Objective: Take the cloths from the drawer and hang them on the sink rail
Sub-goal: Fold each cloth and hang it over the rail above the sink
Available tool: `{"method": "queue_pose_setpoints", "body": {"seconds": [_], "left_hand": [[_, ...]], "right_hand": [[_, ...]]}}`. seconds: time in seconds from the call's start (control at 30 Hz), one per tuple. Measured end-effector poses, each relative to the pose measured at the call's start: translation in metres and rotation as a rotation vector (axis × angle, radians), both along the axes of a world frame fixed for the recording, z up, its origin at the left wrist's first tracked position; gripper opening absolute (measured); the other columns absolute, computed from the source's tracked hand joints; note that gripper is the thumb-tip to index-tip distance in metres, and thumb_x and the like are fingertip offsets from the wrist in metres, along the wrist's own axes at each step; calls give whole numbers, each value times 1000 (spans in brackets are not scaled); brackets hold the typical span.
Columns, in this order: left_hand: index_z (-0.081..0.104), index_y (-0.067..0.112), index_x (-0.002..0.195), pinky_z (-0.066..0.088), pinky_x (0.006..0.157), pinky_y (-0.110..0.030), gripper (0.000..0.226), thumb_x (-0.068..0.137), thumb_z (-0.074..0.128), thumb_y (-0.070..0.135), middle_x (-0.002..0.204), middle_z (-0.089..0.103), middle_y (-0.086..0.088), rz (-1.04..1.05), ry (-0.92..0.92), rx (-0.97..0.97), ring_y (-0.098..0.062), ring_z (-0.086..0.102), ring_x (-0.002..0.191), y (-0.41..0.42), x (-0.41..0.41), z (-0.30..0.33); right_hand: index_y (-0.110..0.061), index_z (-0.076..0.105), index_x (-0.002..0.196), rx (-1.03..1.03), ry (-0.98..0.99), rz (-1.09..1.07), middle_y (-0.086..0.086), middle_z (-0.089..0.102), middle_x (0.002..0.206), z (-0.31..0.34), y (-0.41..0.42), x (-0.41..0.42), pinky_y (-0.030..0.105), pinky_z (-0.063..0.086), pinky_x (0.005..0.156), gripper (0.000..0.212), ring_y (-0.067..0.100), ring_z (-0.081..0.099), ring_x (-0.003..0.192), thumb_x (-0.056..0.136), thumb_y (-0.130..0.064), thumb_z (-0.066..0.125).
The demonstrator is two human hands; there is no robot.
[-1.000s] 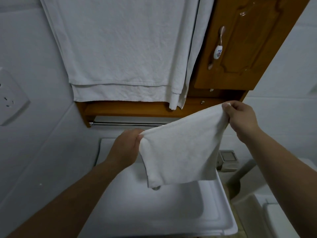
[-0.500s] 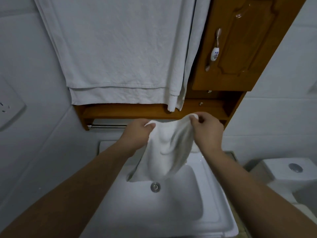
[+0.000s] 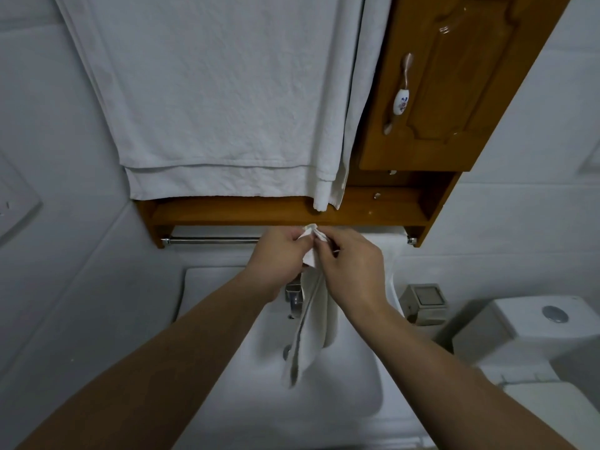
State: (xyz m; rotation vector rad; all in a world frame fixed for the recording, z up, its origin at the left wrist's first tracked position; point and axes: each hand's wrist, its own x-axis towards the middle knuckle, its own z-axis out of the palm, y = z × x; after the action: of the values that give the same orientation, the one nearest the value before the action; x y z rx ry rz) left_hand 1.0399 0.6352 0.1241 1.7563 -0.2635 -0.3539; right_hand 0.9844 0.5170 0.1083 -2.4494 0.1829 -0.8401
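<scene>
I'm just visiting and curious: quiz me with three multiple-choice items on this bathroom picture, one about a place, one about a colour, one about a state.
1. Where is the shiny metal rail?
A. under the brown wooden shelf
B. on the floor
C. inside the white basin

2. What colour is the small folded cloth?
A. red
B. white
C. black

3. How is that cloth held?
A. lying in the basin
B. draped over the rail
C. pinched at its top by the left hand and right hand

Answers: 1 A, the rail runs just below the shelf. 2 B, it matches the large white towels. 3 C, both hands meet at its top and it dangles above the basin.
</scene>
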Motion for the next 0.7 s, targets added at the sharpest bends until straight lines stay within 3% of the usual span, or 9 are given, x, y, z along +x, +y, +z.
{"method": "queue_pose_setpoints", "body": {"seconds": [0.1,0.2,0.33,0.43,0.53,0.63,0.7], "left_hand": [[77,26,76,50,58,-21,30,97,56,27,73,73,2,39,63,-61,-9,67,67,-1,-2,0],[77,17,87,59,72,-36,23,97,57,22,85,74,-9,93,149,-115,-26,70,85,-2,-2,-1],[76,10,90,59,82,-47,16,92,60,11,89,74,-16,161,231,-139,-33,71,89,-4,-6,1],[71,0,101,60,79,-45,17,88,61,1,97,71,-23,221,350,-193,-35,70,91,-3,-7,2],[71,0,97,61,68,-36,14,87,60,0,93,72,-22,267,402,-200,-31,72,84,-2,-6,0],[70,0,97,56,54,-28,15,93,59,7,85,75,-17,279,418,-200,-23,72,66,0,-4,-1],[70,0,98,59,61,-32,18,94,56,8,87,75,-16,248,416,-179,-25,73,70,-1,-5,-3]], "right_hand": [[-21,74,106,-37,8,17,-3,69,92,2,3,-4,6,28,64,17,9,58,79,96,-23,61],[-21,74,109,-46,21,34,0,68,92,2,6,-9,15,38,65,18,14,60,79,96,-22,62],[-19,74,113,-68,50,50,1,69,99,0,10,-11,24,46,71,21,16,63,85,97,-23,61],[-21,73,114,-91,61,79,-1,67,102,-4,10,-14,24,47,74,23,15,62,89,97,-25,58],[-24,70,120,-81,98,115,-4,62,106,-8,11,-15,23,47,76,27,11,58,93,97,-33,57],[-25,59,132,-82,210,146,-7,54,116,-16,13,-13,10,34,80,50,5,49,98,86,-44,69],[-25,59,132,-58,218,127,-7,53,117,-20,12,-11,2,26,74,56,3,47,97,81,-42,76]]}}
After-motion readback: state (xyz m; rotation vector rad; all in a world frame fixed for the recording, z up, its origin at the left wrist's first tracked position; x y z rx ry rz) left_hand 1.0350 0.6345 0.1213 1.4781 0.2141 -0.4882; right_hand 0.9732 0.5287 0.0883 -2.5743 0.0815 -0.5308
